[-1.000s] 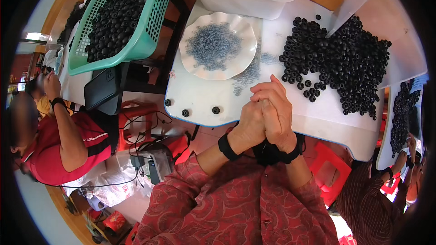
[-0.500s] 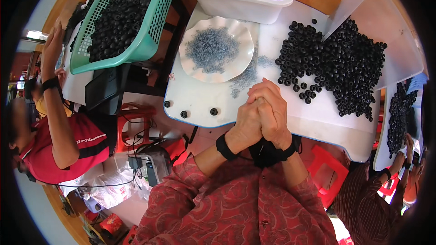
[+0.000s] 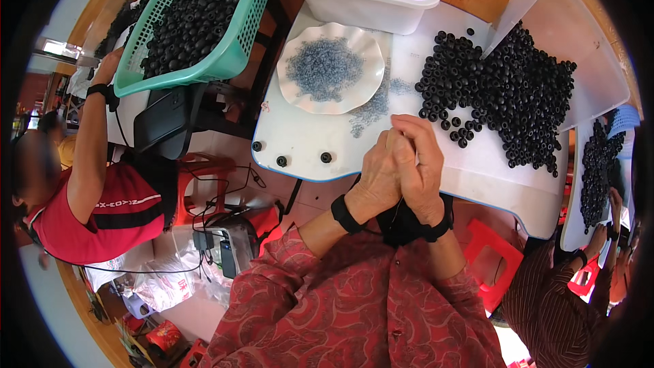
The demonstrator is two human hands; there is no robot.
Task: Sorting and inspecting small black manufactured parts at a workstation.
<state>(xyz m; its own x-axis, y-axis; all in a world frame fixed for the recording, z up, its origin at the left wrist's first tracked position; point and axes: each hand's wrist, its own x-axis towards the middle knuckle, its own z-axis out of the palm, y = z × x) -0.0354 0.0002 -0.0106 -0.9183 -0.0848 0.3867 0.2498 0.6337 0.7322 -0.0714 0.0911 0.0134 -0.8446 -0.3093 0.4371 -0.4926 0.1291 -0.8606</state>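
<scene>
Close to the table's near edge, my left hand (image 3: 380, 176) and my right hand (image 3: 421, 167) are pressed together. Both are closed, and whatever lies between the palms and fingers is hidden. My right fingers lean over the left hand's fingertips. Just beyond them, small clear bluish beads lie in a scalloped white plate (image 3: 373, 88), and more are strewn beside it. A big heap of black round beads (image 3: 524, 109), with holes through them, covers the right part of the white table (image 3: 300, 143). Several single black beads (image 3: 326, 157) sit near the front edge on the left.
A white tub (image 3: 368, 10) of black beads stands at the back. The clear plastic bin (image 3: 593, 61) tilts over the heap. At left is a green basket (image 3: 184, 85) full of black beads, with a person in a red shirt (image 3: 95, 211) beside it. Red stools (image 3: 492, 259) stand below.
My right fingers have gone from folded round the left hand to straighter and pressed against it. The person at left has lowered a raised hand toward the green basket. The view has shifted slightly.
</scene>
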